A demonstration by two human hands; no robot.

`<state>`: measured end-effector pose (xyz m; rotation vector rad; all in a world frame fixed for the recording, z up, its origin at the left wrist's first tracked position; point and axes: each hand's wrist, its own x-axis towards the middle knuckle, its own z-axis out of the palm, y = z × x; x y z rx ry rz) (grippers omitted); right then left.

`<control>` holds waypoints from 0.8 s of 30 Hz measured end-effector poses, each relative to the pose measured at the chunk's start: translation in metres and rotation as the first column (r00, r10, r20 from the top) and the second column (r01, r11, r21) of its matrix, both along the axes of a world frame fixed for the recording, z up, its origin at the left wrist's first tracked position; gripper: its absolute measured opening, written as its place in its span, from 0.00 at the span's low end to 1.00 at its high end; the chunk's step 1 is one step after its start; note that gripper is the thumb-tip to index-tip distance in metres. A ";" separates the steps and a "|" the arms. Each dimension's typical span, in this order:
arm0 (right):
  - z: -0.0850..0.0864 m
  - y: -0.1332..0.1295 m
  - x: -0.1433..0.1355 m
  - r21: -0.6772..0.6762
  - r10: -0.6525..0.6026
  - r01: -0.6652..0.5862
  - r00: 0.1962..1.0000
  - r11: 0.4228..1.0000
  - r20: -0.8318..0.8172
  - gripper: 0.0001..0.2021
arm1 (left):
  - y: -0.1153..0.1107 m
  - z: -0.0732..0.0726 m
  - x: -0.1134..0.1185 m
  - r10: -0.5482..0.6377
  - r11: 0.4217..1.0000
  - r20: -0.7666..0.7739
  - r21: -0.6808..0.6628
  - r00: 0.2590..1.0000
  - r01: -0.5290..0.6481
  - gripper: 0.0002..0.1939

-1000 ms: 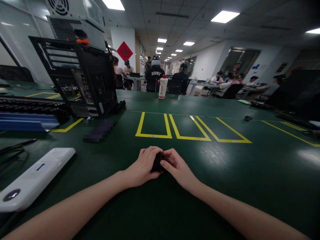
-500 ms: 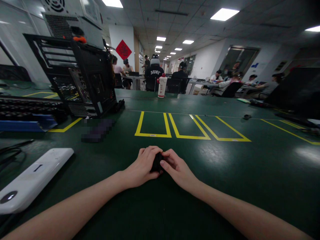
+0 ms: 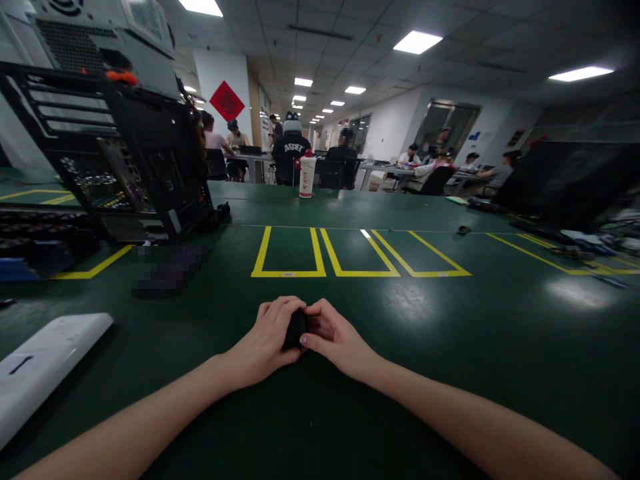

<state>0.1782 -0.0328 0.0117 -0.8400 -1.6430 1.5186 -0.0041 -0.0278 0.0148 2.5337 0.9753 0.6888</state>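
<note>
A small black object (image 3: pixel 296 329) with a rounded outline is held between my hands, low over the green tabletop (image 3: pixel 400 400). Its kind does not show, as fingers cover much of it. From the left side, my left hand (image 3: pixel 267 340) wraps round it, fingers over the top and thumb below. My right hand (image 3: pixel 337 339) closes on its right side, with thumb and curled fingertips touching it. Whether the object rests on the table I cannot tell.
Yellow tape outlines (image 3: pixel 360 273) mark the table beyond my hands. At the left are an open computer case (image 3: pixel 165 160) and a long white device (image 3: pixel 45 360). A white cup (image 3: pixel 307 177) stands further back. A dark monitor (image 3: pixel 575 180) is at right; people sit behind.
The whole view has turned slightly to the right, so the surroundings sit further left. Both hands keep their grasp of the black object, with little change in the fingers.
</note>
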 end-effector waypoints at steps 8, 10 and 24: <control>-0.008 0.005 -0.002 0.046 -0.087 0.085 0.995 0.995 0.047 0.06 | 0.001 -0.001 0.001 0.014 1.000 0.011 -0.013 1.000 -0.014 0.28; -0.010 0.006 -0.003 0.046 -0.112 0.109 0.990 0.993 0.083 0.08 | 0.002 -0.002 0.002 0.016 1.000 0.024 -0.006 1.000 -0.016 0.28; -0.009 0.002 0.000 0.195 -0.087 0.068 0.992 0.978 0.092 0.08 | 0.002 -0.002 0.003 0.019 1.000 0.029 -0.017 0.999 -0.018 0.28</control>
